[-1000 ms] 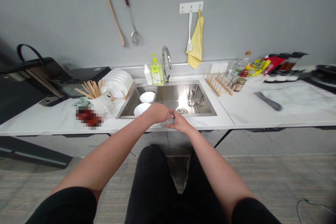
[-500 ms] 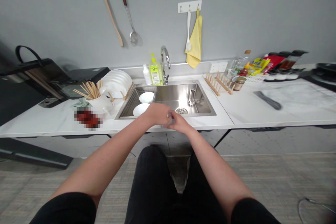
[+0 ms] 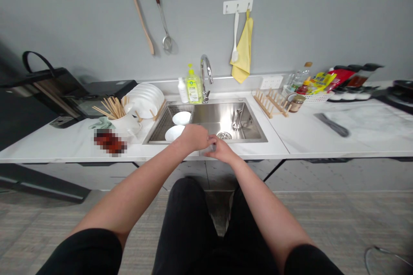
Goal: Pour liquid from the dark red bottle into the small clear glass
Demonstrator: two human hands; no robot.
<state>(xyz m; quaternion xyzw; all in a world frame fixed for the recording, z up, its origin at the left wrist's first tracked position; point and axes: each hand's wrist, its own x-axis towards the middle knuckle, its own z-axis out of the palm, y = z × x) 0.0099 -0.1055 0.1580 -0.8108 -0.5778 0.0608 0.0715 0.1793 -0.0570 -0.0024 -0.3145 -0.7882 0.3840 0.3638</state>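
My left hand (image 3: 194, 137) and my right hand (image 3: 222, 149) meet in front of the sink (image 3: 213, 116), over its front edge. My left hand is closed with its back toward me, hiding most of its fingers. The fingers of my right hand are bent in a pinch that touches the left. Between them shows a small greyish, partly see-through thing (image 3: 212, 148), too small and covered to name. Just beyond my left hand, a white bowl (image 3: 174, 132) and a second white bowl (image 3: 181, 117) sit in the sink's left side, by a wire basket (image 3: 164, 122).
A faucet (image 3: 205, 75), a green soap bottle (image 3: 193, 88) and a white bottle (image 3: 182, 90) stand behind the sink. Left are white plates (image 3: 150, 99) and a container of chopsticks (image 3: 121, 121). Right are a wooden rack (image 3: 271, 104), a jar (image 3: 296, 103) and a dark grey strip (image 3: 332, 124).
The view has shifted slightly, so the scene sits a little further right. My hands stay together in front of the sink, with the fingers moved slightly against each other.
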